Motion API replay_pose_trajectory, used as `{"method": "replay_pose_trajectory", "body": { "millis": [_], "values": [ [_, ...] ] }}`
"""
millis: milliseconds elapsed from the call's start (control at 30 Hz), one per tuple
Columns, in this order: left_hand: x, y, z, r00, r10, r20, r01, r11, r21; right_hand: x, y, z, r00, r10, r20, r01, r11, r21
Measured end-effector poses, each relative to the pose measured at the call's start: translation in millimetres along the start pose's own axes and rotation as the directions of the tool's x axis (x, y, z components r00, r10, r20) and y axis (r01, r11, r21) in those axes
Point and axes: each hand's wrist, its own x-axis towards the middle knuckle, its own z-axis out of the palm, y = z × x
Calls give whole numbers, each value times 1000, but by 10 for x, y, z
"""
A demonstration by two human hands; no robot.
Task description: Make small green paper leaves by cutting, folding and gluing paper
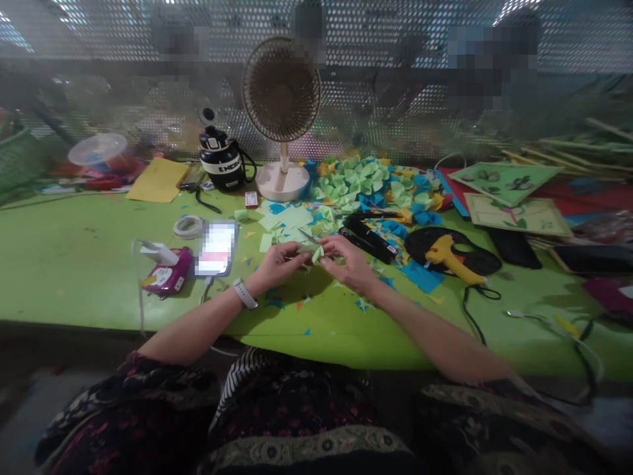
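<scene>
Along the far edge of the table (64, 264) in front of me, I see a fan (281, 99), with a black bottle (221, 173) just left of it and yellow paper (157, 180) further left. Nearer my edge, a lit phone (215, 249) lies between a purple box (174, 278) and the table's middle. A green basket (20, 161) fills the far left corner.

1. The desk (89, 264) is bright lime green
2. The folded piece (318, 254) is pale green
3. The paper heap (359, 178) mixes light green, blue and yellow-orange
4. The flask (221, 177) is black with a white band and dark lettering
5. The glue gun (452, 257) is yellow
6. The wristband (245, 294) is white
7. The lap cloth (238, 381) shows black and white stripes
</scene>
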Motion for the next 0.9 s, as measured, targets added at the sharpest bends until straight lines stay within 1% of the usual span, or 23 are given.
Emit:
{"method": "replay_pose_trajectory", "body": {
  "millis": [67, 167, 300, 367, 467, 533, 700, 900],
  "values": [
    [-9, 9, 0, 1000, 10, 21, -10, 1000, 4, 3, 1, 3, 1000, 0, 7, 0, 1000, -15],
    [-22, 32, -12, 999, -4, 53, 7, 998, -67, 20, 11, -2, 1000, -23, -3, 22, 999, -42],
    [-17, 50, -43, 996, -71, 56, 83, 967, -243, 31, 38, -14, 994, -67, -89, 62, 996, -68],
    [-9, 49, -55, 993, -102, 53, 113, 940, -321, 24, 62, -10, 991, -54, -123, 48, 998, -51],
    [-1, 52, -64, 991, -129, 47, 137, 910, -390, 10, 102, 4, 985, -15, -169, 14, 1000, -6],
    [-2, 53, -65, 989, -141, 44, 147, 899, -413, 7, 118, 10, 980, -12, -197, 13, 1000, 3],
    [1, 35, -57, 986, -162, 48, 165, 875, -455, 19, 88, 0, 968, -75, -240, 63, 996, -60],
    [2, 38, -53, 983, -180, 49, 182, 876, -447, 18, 56, -9, 969, -104, -225, 73, 988, -139]
  ]
}}
